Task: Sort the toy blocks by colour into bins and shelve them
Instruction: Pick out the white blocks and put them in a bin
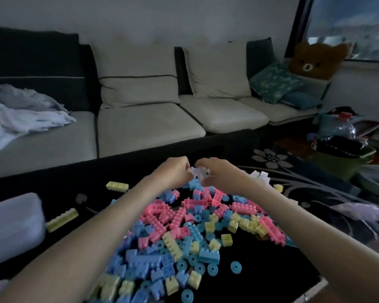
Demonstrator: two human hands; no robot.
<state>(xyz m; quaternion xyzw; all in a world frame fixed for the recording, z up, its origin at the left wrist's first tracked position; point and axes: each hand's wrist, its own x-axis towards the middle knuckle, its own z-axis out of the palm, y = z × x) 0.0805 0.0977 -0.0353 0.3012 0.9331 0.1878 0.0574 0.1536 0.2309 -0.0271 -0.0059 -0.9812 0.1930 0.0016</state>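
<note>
A heap of pink, blue and yellow toy blocks covers the dark rug in front of me. At its far edge my left hand and my right hand meet, both with fingers curled around a small cluster of white blocks. More white blocks lie just right of my right hand. Loose yellow blocks lie to the left: one near the sofa base, a long one closer to me. A pale translucent bin sits at the left edge.
A sofa with pale cushions runs across the back, a crumpled cloth on its left seat. At the right stand a green bin with a black liner and other clutter. Blue ring pieces lie scattered near me.
</note>
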